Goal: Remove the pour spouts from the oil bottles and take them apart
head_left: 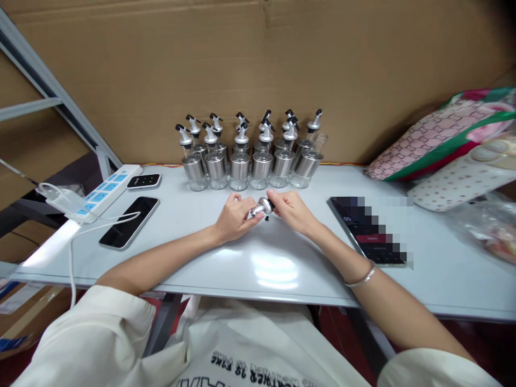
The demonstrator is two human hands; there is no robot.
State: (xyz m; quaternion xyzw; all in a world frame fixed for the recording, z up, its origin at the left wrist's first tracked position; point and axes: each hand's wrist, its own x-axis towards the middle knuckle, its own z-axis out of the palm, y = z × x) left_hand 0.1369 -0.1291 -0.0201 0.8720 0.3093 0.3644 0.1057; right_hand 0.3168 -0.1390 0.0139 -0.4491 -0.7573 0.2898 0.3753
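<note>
At the middle of the pale grey table [226, 271], just on the near side of two rows of steel-sleeved clear glass bottles [239, 166], a silver-and-black bottle pourer [265, 205] sits between both hands. The right hand [294, 209] pinches its black stopper end, while the left hand [236, 217] closes thumb and fingers about the silver spout; how firmly, I cannot tell. A tiny black piece [266, 219] lies just beside it, where a brush of either hand could knock it away. Should the pinch loosen, the smooth metal could slip and drop. A careless push toward the far side could topple the near row, whose rightmost bottle [307, 167] carries no pourer. Farther left, a white cable [71, 258] could snag the left forearm [173, 252].
</note>
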